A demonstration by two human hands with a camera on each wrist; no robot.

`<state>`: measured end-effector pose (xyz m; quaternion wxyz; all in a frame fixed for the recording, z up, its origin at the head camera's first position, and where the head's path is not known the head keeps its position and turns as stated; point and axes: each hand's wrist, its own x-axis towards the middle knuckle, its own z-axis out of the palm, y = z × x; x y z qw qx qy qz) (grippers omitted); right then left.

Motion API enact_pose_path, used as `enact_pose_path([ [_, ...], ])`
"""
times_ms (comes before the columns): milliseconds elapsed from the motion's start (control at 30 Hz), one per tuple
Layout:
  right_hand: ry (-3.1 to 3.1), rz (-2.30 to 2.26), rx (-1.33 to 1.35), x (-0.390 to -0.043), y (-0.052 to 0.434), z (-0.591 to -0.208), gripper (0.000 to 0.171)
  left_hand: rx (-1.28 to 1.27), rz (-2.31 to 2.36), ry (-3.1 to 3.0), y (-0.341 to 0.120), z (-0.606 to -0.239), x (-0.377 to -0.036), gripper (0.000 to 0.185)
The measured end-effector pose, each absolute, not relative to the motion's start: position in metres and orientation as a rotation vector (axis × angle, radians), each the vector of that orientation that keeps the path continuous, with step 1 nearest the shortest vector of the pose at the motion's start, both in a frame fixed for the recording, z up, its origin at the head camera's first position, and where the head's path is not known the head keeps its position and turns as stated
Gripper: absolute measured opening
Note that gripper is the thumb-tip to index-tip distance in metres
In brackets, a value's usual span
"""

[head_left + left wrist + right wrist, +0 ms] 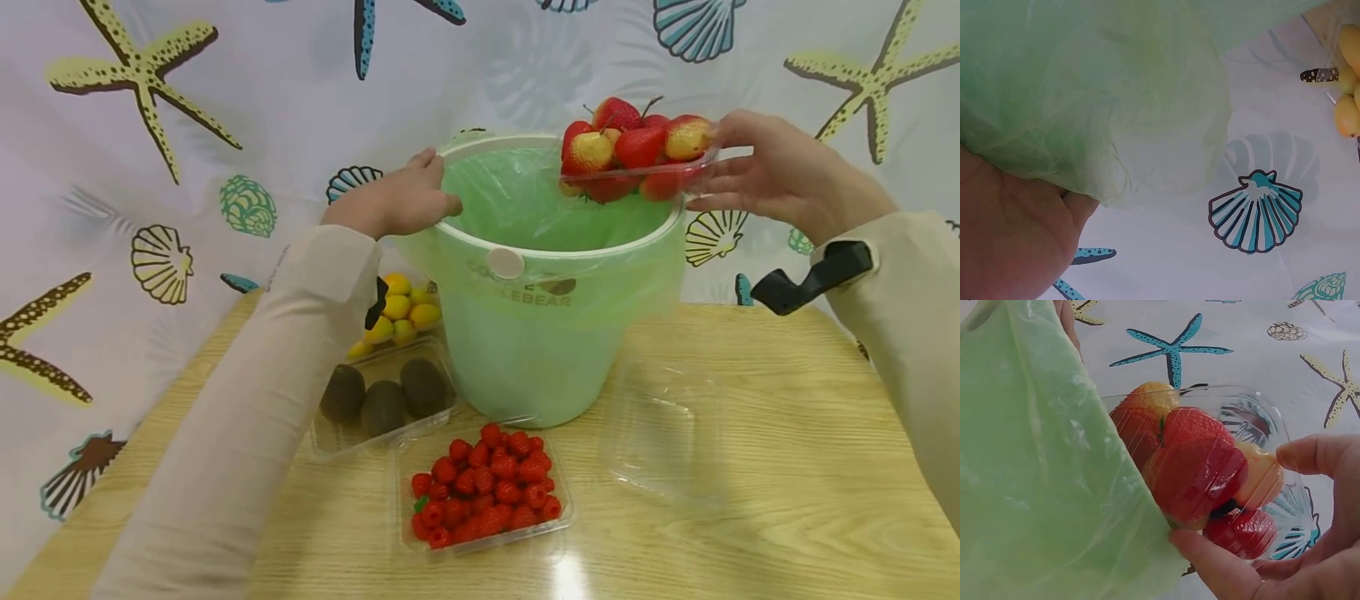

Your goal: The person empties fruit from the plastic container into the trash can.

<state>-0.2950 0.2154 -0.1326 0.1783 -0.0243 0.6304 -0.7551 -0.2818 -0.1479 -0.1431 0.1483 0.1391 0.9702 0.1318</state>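
Here, the rim of a round green-lined bin [525, 333], standing near the table's [787, 517] far edge, is gripped by the left hand [401, 200], its fingers curled over the thin, crinkled plastic liner. At the left edge, clear trays of yellow fruit [401, 312] and dark, oval kiwis [382, 404] are seen untouched; at the front, bumpy raspberries [483, 487] remain in their tray. An empty clear tray [663, 425] lies to the right. Over the bin's right rim, a clear tray of glossy strawberries [637, 150] is held by the right hand [787, 171], fingers clamped on its end; it is judged full, nothing tipped out yet.
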Motion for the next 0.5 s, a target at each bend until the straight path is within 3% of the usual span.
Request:
enact_pose_path([
  [500,2.369,-1.745,-0.183,-0.289,0.196,-0.127,0.039,0.408,0.401,2.801,-0.149,-0.145,-0.283,0.073],
])
